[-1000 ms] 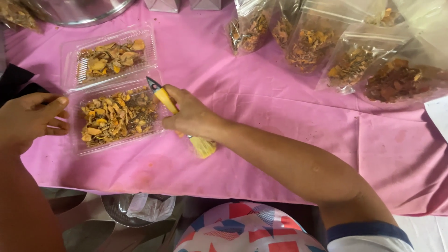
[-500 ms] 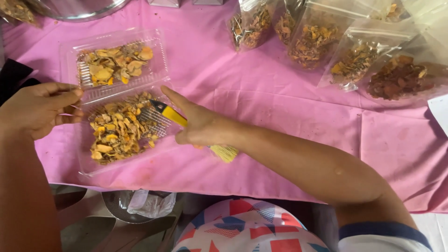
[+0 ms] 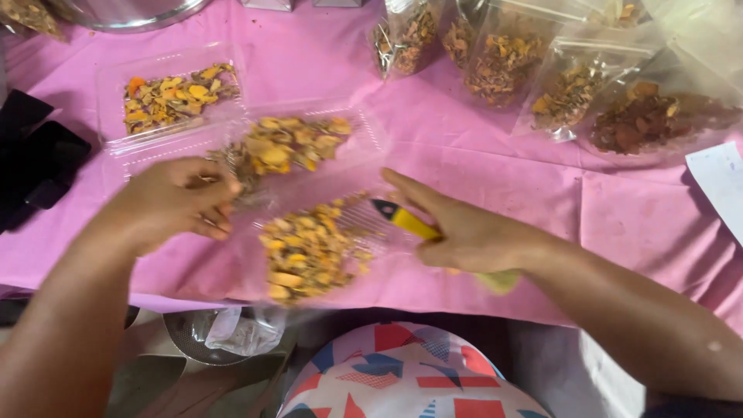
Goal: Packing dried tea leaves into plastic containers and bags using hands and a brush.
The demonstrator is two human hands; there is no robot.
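Note:
My right hand [image 3: 464,232] grips a yellow tool with a dark tip [image 3: 398,218], its tip at the edge of a clear plastic clamshell container [image 3: 364,135]. The container holds dried yellow-orange pieces [image 3: 309,248] in its near half and more [image 3: 290,143] in its far half. It is blurred and tilted over the table's front edge. My left hand [image 3: 174,203] pinches the container's left side, fingers closed on the plastic.
A second clear container of dried pieces [image 3: 170,93] lies at the back left on the pink tablecloth [image 3: 588,209]. Several clear bags of dried goods [image 3: 573,97] stand at the back right. A metal bowl [image 3: 124,11] is at the top left, white paper [image 3: 720,186] at the right.
My left hand closed in and took hold of the container's left side. The container opened wider and slid toward the front edge and to the right. My right hand shifted right with the tool.

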